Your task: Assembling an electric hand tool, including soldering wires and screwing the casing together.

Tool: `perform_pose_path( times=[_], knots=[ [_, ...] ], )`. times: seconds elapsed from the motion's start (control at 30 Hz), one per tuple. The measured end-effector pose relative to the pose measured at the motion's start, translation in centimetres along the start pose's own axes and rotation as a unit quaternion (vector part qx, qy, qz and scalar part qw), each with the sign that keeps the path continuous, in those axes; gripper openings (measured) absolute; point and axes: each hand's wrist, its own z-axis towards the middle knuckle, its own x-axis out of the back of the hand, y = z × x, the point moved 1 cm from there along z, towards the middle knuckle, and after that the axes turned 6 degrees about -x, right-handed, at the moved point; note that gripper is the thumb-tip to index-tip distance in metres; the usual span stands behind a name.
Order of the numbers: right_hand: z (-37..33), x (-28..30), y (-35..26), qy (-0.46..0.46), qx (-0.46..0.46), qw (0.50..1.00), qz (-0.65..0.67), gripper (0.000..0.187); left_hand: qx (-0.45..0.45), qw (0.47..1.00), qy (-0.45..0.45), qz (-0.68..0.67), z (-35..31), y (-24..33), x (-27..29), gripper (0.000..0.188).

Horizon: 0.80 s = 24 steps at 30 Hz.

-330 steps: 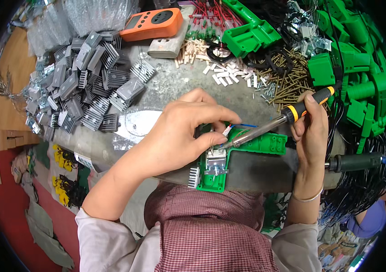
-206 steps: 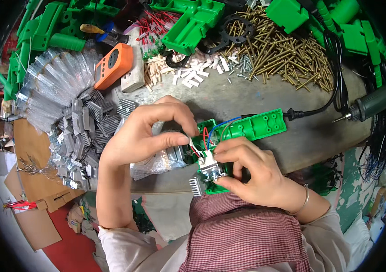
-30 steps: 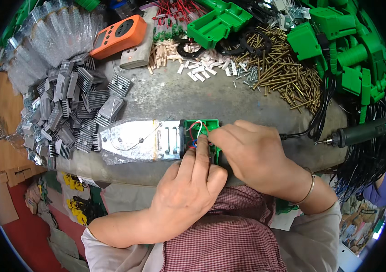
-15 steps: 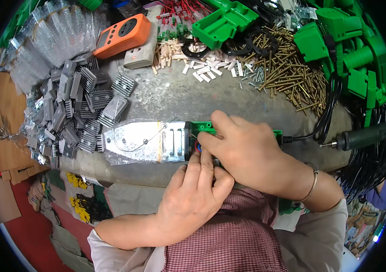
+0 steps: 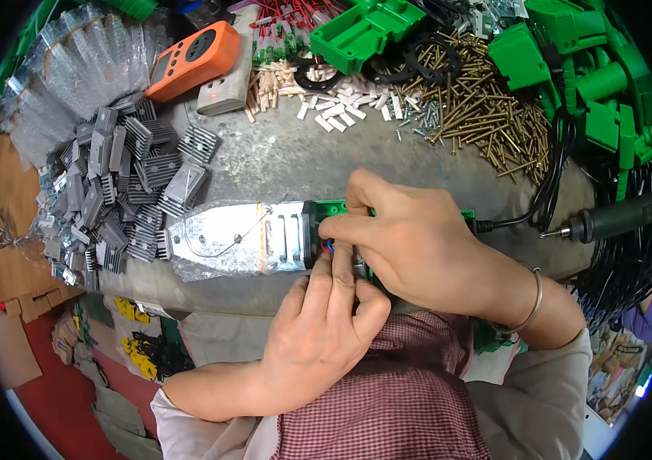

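Observation:
A heating tool lies on the bench in front of me. It has a shiny metal head (image 5: 242, 238), partly wrapped in clear plastic with a yellowish band, and an open green handle shell (image 5: 334, 208). My left hand (image 5: 314, 341) reaches in from below, its fingers together and the tips pressed into the shell beside blue and red wires (image 5: 330, 244). My right hand (image 5: 410, 238) comes over the shell with thumb and index finger pinched at the same spot. What the fingertips hold is hidden. A black cord (image 5: 510, 224) leaves the handle's right end.
Grey finned metal blocks (image 5: 142, 172) are heaped at left, near an orange meter (image 5: 194, 61). Brass screws (image 5: 487, 115) and white ceramic pieces (image 5: 334, 115) lie behind. Green shells (image 5: 368, 34) sit at the back. A dark electric screwdriver (image 5: 617, 221) rests at right.
The view has shifted slightly, so the bench things sit a little further left and up. Both hands stay at the wires, with only small finger movement.

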Motion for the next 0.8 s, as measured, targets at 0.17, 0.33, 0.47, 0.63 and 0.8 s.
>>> perform_pose_path(
  times=[0.17,0.33,0.47,0.63,0.8],
  knots=[
    [-0.1,0.1,-0.9,-0.044,0.013,0.996,-0.078,0.028,0.005,1.0,0.004,-0.006,0.1,0.1,-0.1,0.017],
    [-0.2,0.1,-0.8,-0.057,0.05,0.989,-0.125,0.032,0.011,1.0,0.016,-0.009,-0.3,0.0,-0.4,0.02],
    [-0.2,0.3,-0.2,-0.047,0.074,0.994,-0.072,0.034,0.005,1.0,0.0,-0.02,-0.3,0.1,-0.1,0.021],
    [-0.1,0.4,-0.8,-0.063,0.089,0.988,-0.113,0.031,-0.003,1.0,-0.003,-0.028,-0.4,-0.1,-0.2,0.025],
    [0.0,-0.2,-1.7,-0.057,0.085,0.977,-0.188,0.027,-0.004,0.999,-0.011,-0.038,-0.6,0.0,0.2,0.028]
  ],
)
